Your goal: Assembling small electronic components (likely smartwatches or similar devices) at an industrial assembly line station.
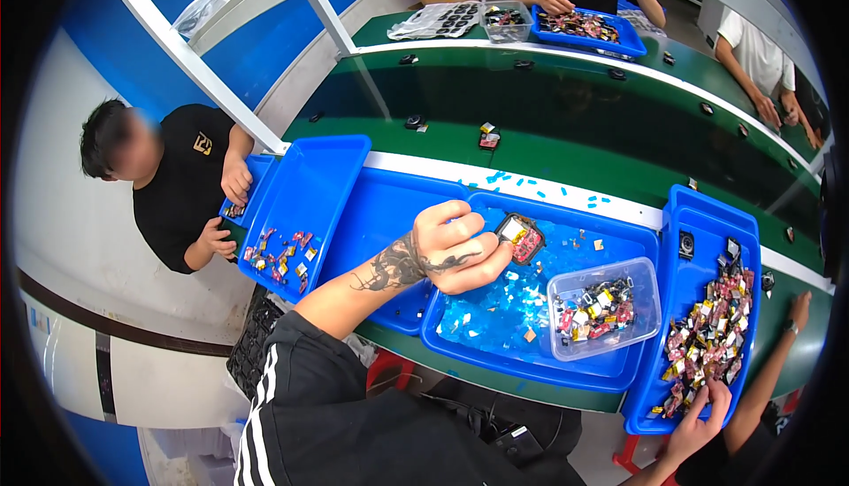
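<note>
My left hand, its wrist tattooed, is closed over the edge of a small dark device housing. Inside this housing show a red circuit board and a silver battery with yellow tape. I hold it above a blue tray strewn with blue film pieces. My right hand reaches into the near end of a blue tray at the right. Its bent fingers touch a heap of small circuit boards with batteries; what lies between the fingertips is hidden.
A clear plastic box of boards stands in the middle tray. Another blue tray overlaps at left, beside a seated person. Beyond a white ledge runs a green belt carrying dark devices. A co-worker's arm is close at right.
</note>
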### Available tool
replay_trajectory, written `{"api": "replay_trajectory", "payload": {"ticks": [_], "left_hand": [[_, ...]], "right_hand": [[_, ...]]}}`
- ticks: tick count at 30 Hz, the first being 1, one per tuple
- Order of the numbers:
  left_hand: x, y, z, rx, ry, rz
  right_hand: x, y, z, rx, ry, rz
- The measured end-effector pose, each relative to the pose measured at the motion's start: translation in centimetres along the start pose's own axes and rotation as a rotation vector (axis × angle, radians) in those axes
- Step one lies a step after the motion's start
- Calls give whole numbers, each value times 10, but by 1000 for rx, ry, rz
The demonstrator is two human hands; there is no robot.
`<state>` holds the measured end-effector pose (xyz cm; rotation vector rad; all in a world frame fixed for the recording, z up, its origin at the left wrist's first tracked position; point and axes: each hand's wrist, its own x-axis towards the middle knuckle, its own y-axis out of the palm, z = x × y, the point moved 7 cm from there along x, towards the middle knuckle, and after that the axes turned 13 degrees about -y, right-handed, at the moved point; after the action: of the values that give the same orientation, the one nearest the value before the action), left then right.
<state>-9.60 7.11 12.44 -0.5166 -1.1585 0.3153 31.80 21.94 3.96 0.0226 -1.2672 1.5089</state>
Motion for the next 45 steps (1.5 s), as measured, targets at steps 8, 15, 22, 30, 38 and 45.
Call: {"api": "replay_trajectory", "payload": {"ticks": [8, 15, 22, 30, 38, 45], "left_hand": [[1, 18, 13, 8, -165, 63], [-10, 85, 60, -60, -693, 317], [51, 243, 65, 143, -640, 543], [43, 323, 49, 198, -592, 645], [70, 235, 26, -1, -598, 423], [54, 123, -33, -386, -551, 118]], "right_hand": [[2, -1, 2, 10, 10, -22], [2, -1, 3, 20, -6, -14], [3, -13, 13, -27, 36, -36], [23, 1, 19, 79, 116, -152], [-9, -6, -20, -68, -12, -75], [34, -15, 42, -101, -150, 13]]}}
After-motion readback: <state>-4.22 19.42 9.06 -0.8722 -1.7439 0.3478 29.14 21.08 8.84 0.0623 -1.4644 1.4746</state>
